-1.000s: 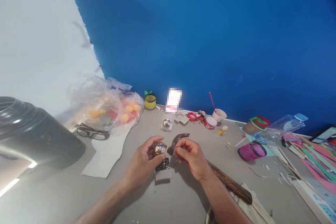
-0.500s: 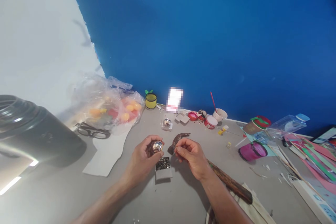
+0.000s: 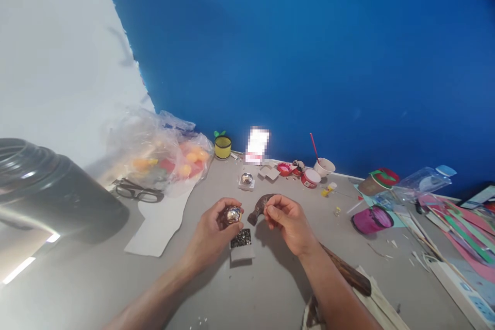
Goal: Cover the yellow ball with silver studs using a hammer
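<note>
A claw hammer (image 3: pixel 348 272) passes under the wrist of the right hand (image 3: pixel 290 224), whose fingertips are close together (whether they actually meet on anything, I cannot tell). An open box (image 3: pixel 242 253) of shiny dark bits (image 3: pixel 240 237) sits just on the near side of the left hand (image 3: pixel 212 231), which is curled around a silver ball (image 3: pixel 233 214), left of the right fingertips; beyond both hands lies a second silver ball (image 3: pixel 246 179).

Shiny silvery ball (image 3: pixel 233 215) in left hand (image 3: pixel 212 229)
</note>
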`<state>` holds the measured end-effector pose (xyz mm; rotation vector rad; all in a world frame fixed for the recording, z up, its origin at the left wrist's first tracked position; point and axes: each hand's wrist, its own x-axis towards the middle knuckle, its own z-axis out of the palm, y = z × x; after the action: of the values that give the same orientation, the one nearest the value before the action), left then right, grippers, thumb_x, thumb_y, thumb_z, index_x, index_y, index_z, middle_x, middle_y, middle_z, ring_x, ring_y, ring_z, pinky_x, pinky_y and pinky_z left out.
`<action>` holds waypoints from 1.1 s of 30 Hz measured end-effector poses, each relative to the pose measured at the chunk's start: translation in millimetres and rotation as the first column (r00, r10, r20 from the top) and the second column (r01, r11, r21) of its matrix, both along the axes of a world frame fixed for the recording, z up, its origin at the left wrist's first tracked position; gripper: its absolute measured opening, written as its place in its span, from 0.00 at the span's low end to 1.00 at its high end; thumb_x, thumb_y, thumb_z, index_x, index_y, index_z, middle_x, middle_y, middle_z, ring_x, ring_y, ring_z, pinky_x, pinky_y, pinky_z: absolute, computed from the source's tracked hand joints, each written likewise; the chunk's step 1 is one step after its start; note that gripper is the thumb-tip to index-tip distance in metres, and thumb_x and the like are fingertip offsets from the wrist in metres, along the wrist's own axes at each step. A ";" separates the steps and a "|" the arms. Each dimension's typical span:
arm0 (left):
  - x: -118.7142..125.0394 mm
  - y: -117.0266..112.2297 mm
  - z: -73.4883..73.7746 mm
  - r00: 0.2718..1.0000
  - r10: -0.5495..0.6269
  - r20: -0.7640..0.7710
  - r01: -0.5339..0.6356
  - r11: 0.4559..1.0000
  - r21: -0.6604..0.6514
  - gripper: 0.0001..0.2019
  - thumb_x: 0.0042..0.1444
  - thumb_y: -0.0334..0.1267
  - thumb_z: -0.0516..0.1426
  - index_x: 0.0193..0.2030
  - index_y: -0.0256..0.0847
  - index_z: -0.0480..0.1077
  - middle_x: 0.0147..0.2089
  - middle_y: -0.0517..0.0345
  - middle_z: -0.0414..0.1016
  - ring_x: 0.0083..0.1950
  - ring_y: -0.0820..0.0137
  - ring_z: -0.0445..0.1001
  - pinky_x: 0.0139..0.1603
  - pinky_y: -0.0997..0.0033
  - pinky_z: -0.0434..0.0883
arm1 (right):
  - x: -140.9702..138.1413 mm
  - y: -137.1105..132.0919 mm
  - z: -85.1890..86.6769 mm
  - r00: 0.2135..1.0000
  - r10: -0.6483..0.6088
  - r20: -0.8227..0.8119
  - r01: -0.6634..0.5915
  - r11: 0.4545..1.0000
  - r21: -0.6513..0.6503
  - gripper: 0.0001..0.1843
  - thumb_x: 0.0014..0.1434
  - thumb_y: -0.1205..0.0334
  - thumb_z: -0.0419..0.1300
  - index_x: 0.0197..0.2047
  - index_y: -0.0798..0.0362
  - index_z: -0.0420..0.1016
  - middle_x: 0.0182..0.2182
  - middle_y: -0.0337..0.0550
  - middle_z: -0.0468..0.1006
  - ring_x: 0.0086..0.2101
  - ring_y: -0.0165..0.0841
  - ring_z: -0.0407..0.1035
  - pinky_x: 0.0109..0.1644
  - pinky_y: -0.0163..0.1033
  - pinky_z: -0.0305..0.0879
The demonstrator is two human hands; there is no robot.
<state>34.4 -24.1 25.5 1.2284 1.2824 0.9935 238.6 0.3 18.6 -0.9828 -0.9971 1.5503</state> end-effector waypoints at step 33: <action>-3.6 -2.1 -3.2 0.930 -0.113 0.350 0.121 0.993 -0.003 0.21 0.53 0.39 0.65 0.54 0.42 0.70 0.44 0.56 0.73 0.32 0.75 0.65 0.34 0.71 0.64 | -21.4 -1.9 -5.0 0.996 0.087 -0.033 -0.088 0.995 -0.039 0.17 0.45 0.52 0.77 0.31 0.53 0.79 0.26 0.40 0.79 0.27 0.29 0.68 0.26 0.32 0.60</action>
<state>30.7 -26.2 22.4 1.0400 0.9297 1.0508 217.2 -1.6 13.5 -0.9504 -1.0021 1.6593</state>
